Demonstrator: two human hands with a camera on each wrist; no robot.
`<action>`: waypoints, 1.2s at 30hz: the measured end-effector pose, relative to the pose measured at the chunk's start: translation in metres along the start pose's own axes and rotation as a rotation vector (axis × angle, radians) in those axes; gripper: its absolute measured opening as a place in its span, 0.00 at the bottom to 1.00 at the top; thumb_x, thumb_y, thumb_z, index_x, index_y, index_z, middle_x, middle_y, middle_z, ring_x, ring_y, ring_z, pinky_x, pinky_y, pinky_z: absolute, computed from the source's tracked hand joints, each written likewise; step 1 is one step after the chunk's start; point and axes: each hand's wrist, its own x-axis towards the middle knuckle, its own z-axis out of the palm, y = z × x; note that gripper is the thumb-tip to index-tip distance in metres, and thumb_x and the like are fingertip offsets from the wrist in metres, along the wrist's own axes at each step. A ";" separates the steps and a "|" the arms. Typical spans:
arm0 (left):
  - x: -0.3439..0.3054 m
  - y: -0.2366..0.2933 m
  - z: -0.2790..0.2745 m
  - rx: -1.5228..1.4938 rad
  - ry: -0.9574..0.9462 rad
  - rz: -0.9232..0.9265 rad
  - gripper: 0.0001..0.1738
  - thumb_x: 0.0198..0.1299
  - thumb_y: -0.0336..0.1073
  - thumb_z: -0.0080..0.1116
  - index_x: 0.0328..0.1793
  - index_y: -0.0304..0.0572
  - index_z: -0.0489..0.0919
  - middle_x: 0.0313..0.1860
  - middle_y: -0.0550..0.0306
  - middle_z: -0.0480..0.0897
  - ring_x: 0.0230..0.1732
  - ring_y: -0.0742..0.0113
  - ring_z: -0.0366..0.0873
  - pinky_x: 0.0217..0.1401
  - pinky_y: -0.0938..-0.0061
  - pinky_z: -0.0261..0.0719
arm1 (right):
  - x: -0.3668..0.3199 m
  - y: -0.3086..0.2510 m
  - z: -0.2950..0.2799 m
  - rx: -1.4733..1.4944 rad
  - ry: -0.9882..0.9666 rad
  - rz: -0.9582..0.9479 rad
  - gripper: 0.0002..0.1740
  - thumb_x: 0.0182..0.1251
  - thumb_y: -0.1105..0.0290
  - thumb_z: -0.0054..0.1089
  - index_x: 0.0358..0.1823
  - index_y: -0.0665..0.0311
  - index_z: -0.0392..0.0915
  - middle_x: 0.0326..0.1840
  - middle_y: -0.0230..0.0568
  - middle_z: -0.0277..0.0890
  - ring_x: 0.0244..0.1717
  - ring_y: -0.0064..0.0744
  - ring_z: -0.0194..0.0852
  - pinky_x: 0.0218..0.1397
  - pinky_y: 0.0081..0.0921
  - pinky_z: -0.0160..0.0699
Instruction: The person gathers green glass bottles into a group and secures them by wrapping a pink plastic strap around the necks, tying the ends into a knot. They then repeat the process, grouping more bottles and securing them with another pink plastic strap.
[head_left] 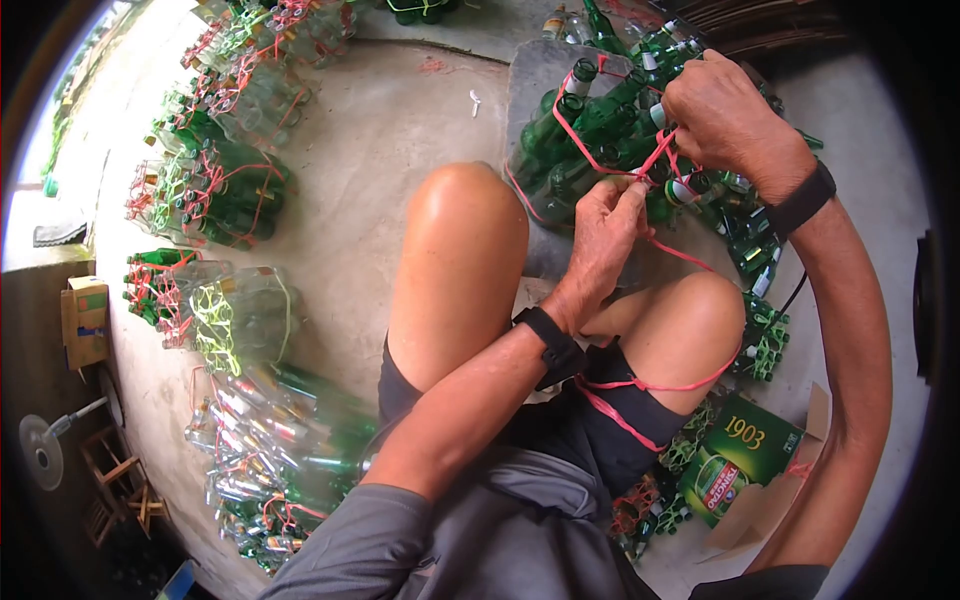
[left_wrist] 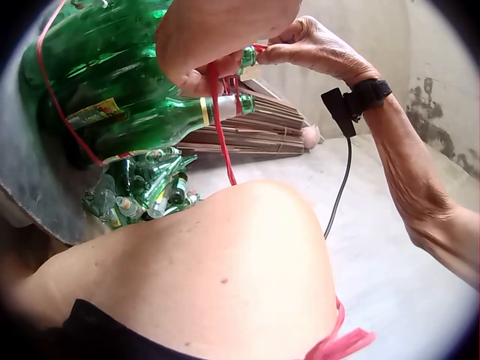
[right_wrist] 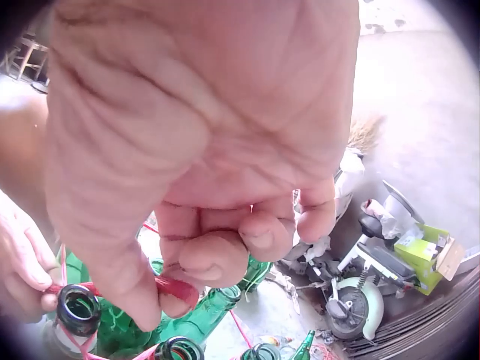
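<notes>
A bundle of green glass bottles point(head_left: 555, 165) stands before the person's knees, with pink plastic string point(head_left: 585, 150) looped round its necks and lower sides. The left hand point(head_left: 612, 228) pinches the string between thumb and fingers at the near side of the bundle. The right hand point(head_left: 735, 118) is above the bottle necks; in the right wrist view its thumb and forefinger pinch a red-looking piece of the string point(right_wrist: 178, 289) close over a bottle mouth point(right_wrist: 79, 309). From the left hand a length of string point(left_wrist: 223, 142) runs down past the knee.
Loose green bottles point(left_wrist: 142, 184) lie beyond the bundle. Tied bottle bundles point(head_left: 235, 190) line the left side. Pink string point(head_left: 660, 385) crosses the person's right thigh. A green carton point(head_left: 735, 455) is at the right, and a parked scooter point(right_wrist: 360, 300) shows in the right wrist view.
</notes>
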 end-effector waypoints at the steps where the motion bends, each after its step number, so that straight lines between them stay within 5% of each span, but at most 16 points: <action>1: 0.001 0.000 0.001 -0.019 -0.001 0.003 0.13 0.76 0.39 0.57 0.52 0.33 0.80 0.32 0.63 0.76 0.31 0.75 0.74 0.40 0.71 0.83 | 0.001 0.000 -0.003 0.012 -0.041 0.031 0.05 0.45 0.72 0.70 0.26 0.63 0.84 0.29 0.51 0.83 0.40 0.53 0.83 0.53 0.42 0.77; 12: -0.001 0.000 0.003 -0.072 0.062 -0.072 0.12 0.77 0.39 0.55 0.49 0.35 0.79 0.30 0.63 0.75 0.23 0.77 0.65 0.29 0.74 0.72 | 0.016 0.016 -0.006 0.258 -0.120 0.109 0.13 0.45 0.65 0.68 0.25 0.69 0.81 0.29 0.57 0.81 0.36 0.59 0.82 0.43 0.49 0.81; 14: 0.000 0.000 0.003 -0.084 0.068 -0.087 0.12 0.76 0.39 0.55 0.48 0.35 0.79 0.30 0.63 0.75 0.23 0.77 0.64 0.29 0.75 0.71 | 0.017 0.016 0.004 0.369 0.093 0.038 0.14 0.47 0.65 0.66 0.19 0.71 0.77 0.17 0.56 0.71 0.24 0.57 0.76 0.31 0.49 0.72; 17: 0.001 0.000 0.003 -0.100 0.058 -0.087 0.12 0.76 0.39 0.55 0.48 0.36 0.78 0.30 0.63 0.74 0.23 0.78 0.64 0.29 0.75 0.70 | 0.026 0.016 0.000 0.503 -0.186 0.204 0.13 0.50 0.66 0.69 0.27 0.70 0.82 0.30 0.57 0.82 0.37 0.57 0.84 0.42 0.47 0.80; 23: -0.001 -0.001 0.002 -0.092 0.063 -0.097 0.11 0.76 0.38 0.55 0.48 0.36 0.78 0.30 0.63 0.74 0.22 0.78 0.63 0.28 0.75 0.69 | 0.035 0.011 0.031 0.637 -0.046 0.220 0.11 0.53 0.68 0.67 0.32 0.70 0.86 0.32 0.57 0.84 0.41 0.55 0.86 0.47 0.44 0.83; 24: -0.001 -0.002 0.002 -0.098 0.066 -0.092 0.11 0.76 0.38 0.55 0.48 0.36 0.78 0.30 0.63 0.74 0.22 0.78 0.63 0.28 0.75 0.69 | 0.036 0.010 0.038 0.637 -0.045 0.219 0.11 0.53 0.68 0.67 0.32 0.70 0.86 0.32 0.57 0.84 0.41 0.55 0.86 0.47 0.44 0.83; 26: 0.000 -0.002 0.003 -0.104 0.068 -0.087 0.11 0.76 0.38 0.55 0.47 0.36 0.78 0.30 0.63 0.75 0.22 0.78 0.63 0.28 0.75 0.69 | 0.038 0.009 0.047 0.707 0.106 0.112 0.10 0.55 0.71 0.64 0.33 0.73 0.84 0.23 0.55 0.78 0.24 0.45 0.78 0.32 0.40 0.75; 36: 0.001 -0.002 0.005 -0.100 0.093 -0.072 0.09 0.75 0.37 0.55 0.46 0.38 0.78 0.29 0.67 0.72 0.23 0.81 0.61 0.27 0.79 0.62 | 0.040 0.002 0.048 0.738 0.155 0.101 0.10 0.56 0.72 0.62 0.35 0.73 0.83 0.25 0.56 0.79 0.26 0.50 0.78 0.34 0.42 0.76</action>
